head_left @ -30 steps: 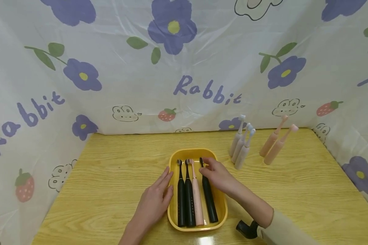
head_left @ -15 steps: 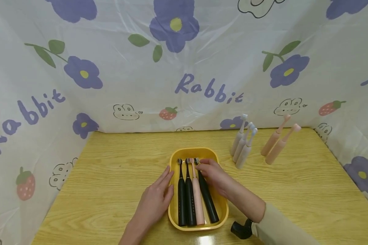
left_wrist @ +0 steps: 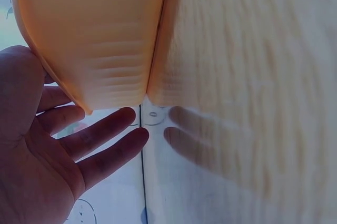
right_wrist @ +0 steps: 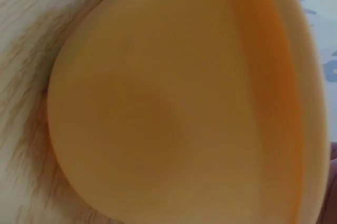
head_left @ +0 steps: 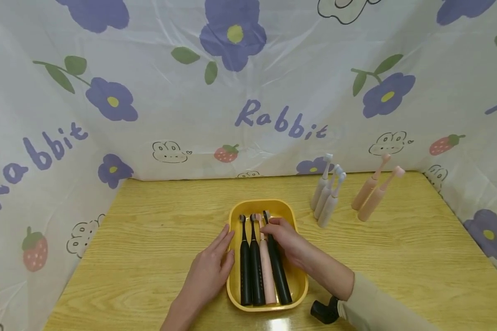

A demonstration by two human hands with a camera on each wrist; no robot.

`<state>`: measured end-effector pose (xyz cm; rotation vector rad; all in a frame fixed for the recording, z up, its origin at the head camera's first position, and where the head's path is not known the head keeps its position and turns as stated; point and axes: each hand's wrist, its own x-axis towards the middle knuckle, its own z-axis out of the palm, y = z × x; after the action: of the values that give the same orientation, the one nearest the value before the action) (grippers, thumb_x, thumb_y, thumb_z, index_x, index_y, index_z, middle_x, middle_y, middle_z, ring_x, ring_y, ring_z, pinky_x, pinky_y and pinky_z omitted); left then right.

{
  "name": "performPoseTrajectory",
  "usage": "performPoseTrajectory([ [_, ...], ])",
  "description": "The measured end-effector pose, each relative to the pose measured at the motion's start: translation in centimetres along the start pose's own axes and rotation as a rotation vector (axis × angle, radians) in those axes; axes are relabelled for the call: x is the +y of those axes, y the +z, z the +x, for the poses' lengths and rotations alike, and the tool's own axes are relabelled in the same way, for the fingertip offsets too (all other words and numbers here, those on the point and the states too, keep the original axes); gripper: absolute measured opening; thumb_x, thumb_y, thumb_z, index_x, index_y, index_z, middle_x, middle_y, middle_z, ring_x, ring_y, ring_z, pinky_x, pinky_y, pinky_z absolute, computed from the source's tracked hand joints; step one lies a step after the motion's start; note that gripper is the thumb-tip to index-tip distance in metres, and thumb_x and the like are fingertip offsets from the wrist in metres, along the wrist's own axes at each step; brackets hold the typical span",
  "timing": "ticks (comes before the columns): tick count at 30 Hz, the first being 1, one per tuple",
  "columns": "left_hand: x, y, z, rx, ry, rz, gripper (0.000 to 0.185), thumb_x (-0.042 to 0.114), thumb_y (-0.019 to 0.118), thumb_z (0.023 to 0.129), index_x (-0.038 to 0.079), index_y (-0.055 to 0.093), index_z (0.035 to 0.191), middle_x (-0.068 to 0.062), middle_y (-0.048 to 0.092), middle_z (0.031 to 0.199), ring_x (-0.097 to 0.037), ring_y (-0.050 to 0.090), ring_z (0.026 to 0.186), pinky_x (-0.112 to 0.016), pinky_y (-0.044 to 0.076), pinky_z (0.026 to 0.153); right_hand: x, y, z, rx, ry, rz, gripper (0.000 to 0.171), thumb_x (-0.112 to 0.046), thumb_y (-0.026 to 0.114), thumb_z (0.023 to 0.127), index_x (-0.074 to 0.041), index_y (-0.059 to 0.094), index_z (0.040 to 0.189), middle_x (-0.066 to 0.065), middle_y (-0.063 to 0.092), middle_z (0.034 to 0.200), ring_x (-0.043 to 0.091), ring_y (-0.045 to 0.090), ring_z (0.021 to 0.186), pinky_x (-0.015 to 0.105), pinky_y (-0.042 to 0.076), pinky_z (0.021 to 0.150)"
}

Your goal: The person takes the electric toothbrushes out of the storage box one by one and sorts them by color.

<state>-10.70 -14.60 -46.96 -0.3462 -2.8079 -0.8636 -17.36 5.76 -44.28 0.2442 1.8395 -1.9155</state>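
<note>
My left hand (head_left: 209, 271) rests with extended fingers against the left side of a yellow tray (head_left: 269, 309); in the left wrist view two fingers reach past the tray's ribbed wall (left_wrist: 113, 61). Inside the tray lie two black electric toothbrushes (head_left: 245, 271) and a pink electric toothbrush (head_left: 267, 271), side by side, heads away from me. To their right, my right hand (head_left: 290, 241) pinches another black electric toothbrush (head_left: 280, 273) near its neck; its handle slants beside the pink one. The right wrist view is mostly the tray's outer wall (right_wrist: 158, 103), hiding the grip.
Several whitish electric toothbrushes (head_left: 327, 209) stand upright behind and right of the tray. Two pink electric toothbrushes (head_left: 371, 202) stand farther right. A black wrist-worn device (head_left: 325, 311) hangs by the right sleeve (head_left: 377, 303). A printed cloth (head_left: 170, 105) rises behind the wooden table (head_left: 149, 248).
The rightmost black toothbrush has shifted left in the tray, up against the pink one, with my right hand moving along. The left hand has stayed at the tray's side.
</note>
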Motion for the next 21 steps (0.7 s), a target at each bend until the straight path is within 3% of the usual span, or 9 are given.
performPoseTrajectory([
  [3,0.0,0.0,0.0,-0.006,-0.008,-0.005,0.047,0.015,0.064,0.101,0.003,0.056,0.146,-0.010,0.045,0.157,-0.031,0.056,0.130,-0.048,0.049,0.104,-0.4,0.1,-0.4,0.006,-0.006,-0.021,0.060,-0.015,0.061,0.093,0.009,0.037,0.143,0.021,0.048,0.128,0.032,0.051,0.109,0.045,0.045,0.099],
  [6,0.0,-0.1,0.0,-0.008,-0.010,-0.007,0.047,0.015,0.064,0.101,0.003,0.056,0.147,-0.010,0.045,0.157,-0.031,0.056,0.131,-0.047,0.049,0.104,-0.8,0.1,-0.8,-0.025,0.001,-0.051,0.045,-0.015,0.060,0.095,0.007,0.049,0.133,0.013,0.055,0.111,0.026,0.054,0.095,0.039,0.049,0.085],
  [10,0.0,-0.1,0.0,-0.004,-0.003,-0.008,0.047,0.014,0.065,0.101,0.003,0.057,0.146,-0.010,0.046,0.157,-0.031,0.057,0.130,-0.047,0.050,0.104,-1.1,-0.6,-1.6,-0.132,0.013,-0.061,0.030,-0.012,0.054,0.101,0.008,0.056,0.123,0.007,0.058,0.094,0.018,0.059,0.082,0.032,0.051,0.076],
  [16,0.0,0.0,0.0,0.003,0.007,-0.004,0.047,0.014,0.065,0.100,0.003,0.057,0.146,-0.011,0.047,0.156,-0.031,0.056,0.130,-0.047,0.050,0.104,-1.3,-2.2,-2.7,-0.290,0.017,-0.001,0.029,-0.009,0.044,0.107,0.011,0.052,0.126,0.010,0.062,0.100,0.017,0.063,0.086,0.035,0.056,0.082],
  [21,0.0,0.0,0.0,0.004,0.010,-0.002,0.047,0.014,0.065,0.100,0.002,0.057,0.146,-0.012,0.047,0.156,-0.031,0.056,0.131,-0.048,0.050,0.104,-1.7,-3.4,-3.7,-0.346,-0.061,-0.081,0.028,-0.014,0.046,0.108,0.009,0.055,0.123,0.013,0.068,0.108,0.020,0.069,0.096,0.045,0.060,0.085],
])
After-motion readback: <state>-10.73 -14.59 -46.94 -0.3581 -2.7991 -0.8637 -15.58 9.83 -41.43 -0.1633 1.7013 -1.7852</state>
